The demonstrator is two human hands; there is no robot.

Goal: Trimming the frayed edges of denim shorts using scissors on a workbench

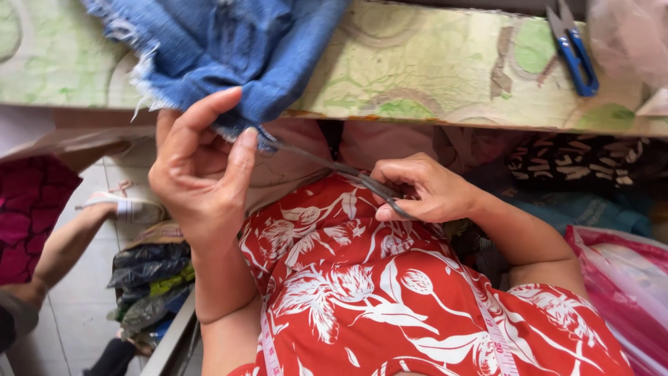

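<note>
Green patterned tabletop (431,69) runs across 12 o'clock, worn and cracked, edge facing the person. Denim (229,49) lies on it at 11 o'clock, frayed hem hanging over the edge.

Left hand (202,174): thumb and fingers pinched on the frayed denim corner at the tabletop edge, palm toward camera. Grasping the denim.

Right hand (424,191): just right of centre, below the tabletop edge, fingers curled tight on a dark cord (348,170). Cord runs taut from the denim corner at 10 o'clock of the right hand down into its grip; a short loop shows under the fingers. Can't tell whether it's thread, elastic or a strip.

Blue snips (574,49) at 1 o'clock on the tabletop, well apart from both hands, blades closed.

Person wears a red floral dress (390,299), filling 6 o'clock; tape measure (497,341) draped over it.

Containers:
- Pink plastic bag (619,292) at 4 o'clock, holds something red/pink; contents not clear.
- Clear plastic bag (626,35) at the 1 o'clock corner, contents not readable.

Pile of folded dark and green fabrics (149,285) at 8 o'clock on the floor. Another person's arm (66,244) at 9 o'clock, beside magenta cloth (28,216).
</note>
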